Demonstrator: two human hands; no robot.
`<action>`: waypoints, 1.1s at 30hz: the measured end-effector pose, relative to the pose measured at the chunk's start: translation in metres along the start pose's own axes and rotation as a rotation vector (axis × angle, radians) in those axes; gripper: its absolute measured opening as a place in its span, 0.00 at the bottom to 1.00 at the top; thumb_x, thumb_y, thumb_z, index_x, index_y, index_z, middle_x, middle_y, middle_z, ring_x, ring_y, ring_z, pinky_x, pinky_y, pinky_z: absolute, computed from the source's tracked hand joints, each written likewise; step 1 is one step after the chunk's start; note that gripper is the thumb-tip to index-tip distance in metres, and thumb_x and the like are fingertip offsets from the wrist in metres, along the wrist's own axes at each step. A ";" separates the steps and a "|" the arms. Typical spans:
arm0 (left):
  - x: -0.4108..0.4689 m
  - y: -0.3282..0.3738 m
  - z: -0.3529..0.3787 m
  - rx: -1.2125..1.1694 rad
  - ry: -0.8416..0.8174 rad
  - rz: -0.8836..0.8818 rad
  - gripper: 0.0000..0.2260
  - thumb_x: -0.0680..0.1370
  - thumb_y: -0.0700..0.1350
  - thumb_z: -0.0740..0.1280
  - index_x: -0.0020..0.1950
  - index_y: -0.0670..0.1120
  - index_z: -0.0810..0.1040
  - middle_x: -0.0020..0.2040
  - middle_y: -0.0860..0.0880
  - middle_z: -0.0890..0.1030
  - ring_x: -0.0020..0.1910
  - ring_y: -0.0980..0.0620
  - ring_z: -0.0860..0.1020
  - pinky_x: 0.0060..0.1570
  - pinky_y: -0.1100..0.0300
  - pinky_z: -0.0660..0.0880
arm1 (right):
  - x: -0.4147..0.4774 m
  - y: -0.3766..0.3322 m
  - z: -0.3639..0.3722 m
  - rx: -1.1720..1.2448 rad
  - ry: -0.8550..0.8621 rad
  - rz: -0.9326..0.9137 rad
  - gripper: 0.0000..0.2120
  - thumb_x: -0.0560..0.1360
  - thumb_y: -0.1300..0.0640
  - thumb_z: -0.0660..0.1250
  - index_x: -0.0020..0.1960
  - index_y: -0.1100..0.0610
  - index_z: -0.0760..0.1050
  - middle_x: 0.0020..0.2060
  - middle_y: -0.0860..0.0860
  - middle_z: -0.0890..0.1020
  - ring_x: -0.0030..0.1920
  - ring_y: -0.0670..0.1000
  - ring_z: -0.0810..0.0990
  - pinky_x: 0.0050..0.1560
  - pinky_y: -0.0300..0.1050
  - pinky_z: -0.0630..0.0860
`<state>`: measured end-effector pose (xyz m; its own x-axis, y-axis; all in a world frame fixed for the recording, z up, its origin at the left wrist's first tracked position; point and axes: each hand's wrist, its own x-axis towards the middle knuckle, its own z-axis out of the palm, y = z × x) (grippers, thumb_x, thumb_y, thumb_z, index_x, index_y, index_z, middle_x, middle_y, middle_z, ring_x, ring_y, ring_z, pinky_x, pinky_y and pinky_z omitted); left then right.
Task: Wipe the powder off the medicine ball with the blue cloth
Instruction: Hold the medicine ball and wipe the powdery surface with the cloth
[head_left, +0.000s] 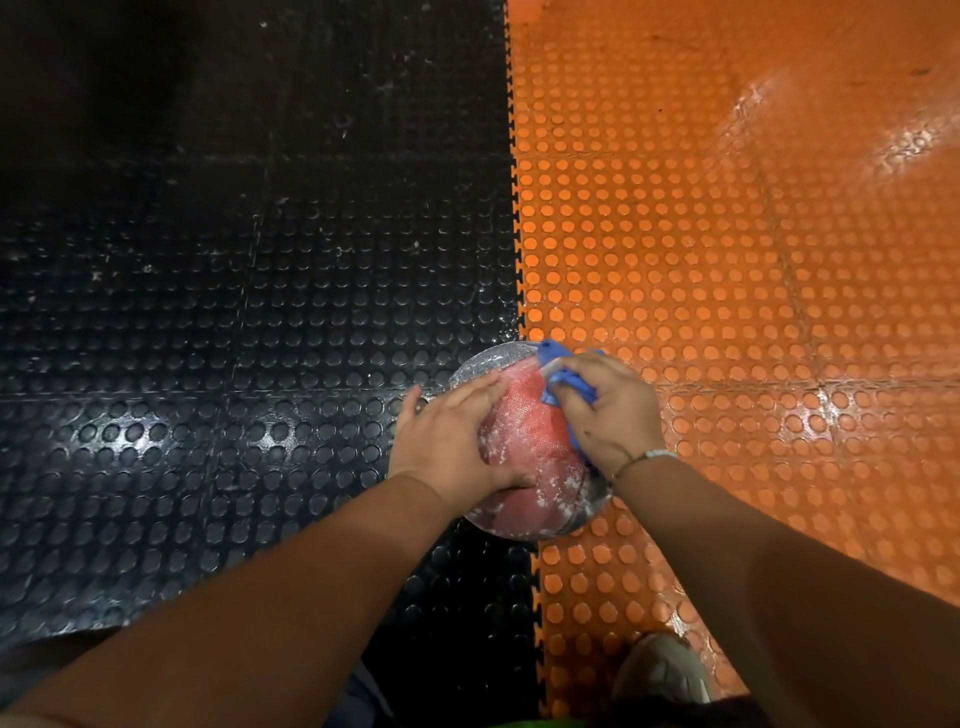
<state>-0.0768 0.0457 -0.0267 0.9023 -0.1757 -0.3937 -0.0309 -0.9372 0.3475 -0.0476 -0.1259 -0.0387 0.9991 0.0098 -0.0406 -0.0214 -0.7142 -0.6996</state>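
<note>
Medicine ball (524, 447): red, with a grey panel on its far side. It sits on the floor, straddling the toothed seam where the black studded mat (208, 312) meets the orange studded mat (727, 260). White powder is patchy over the red face, heaviest along the near, lower edge.

Blue cloth (558, 374): bunched against the ball's upper right.

Right hand (608, 410): fingers curled and clamped on the cloth, pressing it to the ball. Folds of cloth show above and below the knuckles. Thin bracelet (654, 455) at that wrist.

Left hand (447, 441): laid flat on the ball's left side. Fingers (467, 395) straight and slightly apart, thumb resting across the near side. It grips nothing.

White specks lie on the black mat just beyond the ball. A pale shoe (662, 670) rests on the orange mat near the bottom edge.
</note>
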 end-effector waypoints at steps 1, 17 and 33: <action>0.000 0.002 0.001 0.012 -0.002 0.011 0.46 0.64 0.72 0.66 0.77 0.59 0.50 0.76 0.64 0.53 0.74 0.62 0.55 0.74 0.50 0.37 | 0.004 0.002 -0.001 0.044 0.025 0.127 0.08 0.74 0.56 0.67 0.52 0.51 0.81 0.52 0.52 0.82 0.51 0.53 0.77 0.54 0.39 0.69; -0.052 -0.016 0.013 -0.332 0.070 -0.176 0.42 0.65 0.61 0.74 0.75 0.56 0.60 0.73 0.59 0.63 0.70 0.56 0.64 0.73 0.52 0.58 | -0.038 -0.009 0.004 -0.081 -0.224 0.117 0.16 0.77 0.53 0.63 0.64 0.51 0.73 0.69 0.50 0.68 0.69 0.54 0.65 0.72 0.46 0.58; -0.050 -0.023 0.009 -0.291 0.004 -0.183 0.44 0.64 0.58 0.78 0.75 0.55 0.61 0.76 0.58 0.58 0.74 0.55 0.59 0.74 0.48 0.56 | -0.055 -0.028 0.013 -0.027 -0.108 0.065 0.16 0.75 0.59 0.62 0.63 0.54 0.74 0.59 0.49 0.77 0.59 0.49 0.73 0.66 0.42 0.65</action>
<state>-0.1247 0.0730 -0.0228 0.8833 -0.0105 -0.4688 0.2556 -0.8274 0.5000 -0.1027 -0.0974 -0.0257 0.9860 0.0372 -0.1628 -0.0835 -0.7344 -0.6736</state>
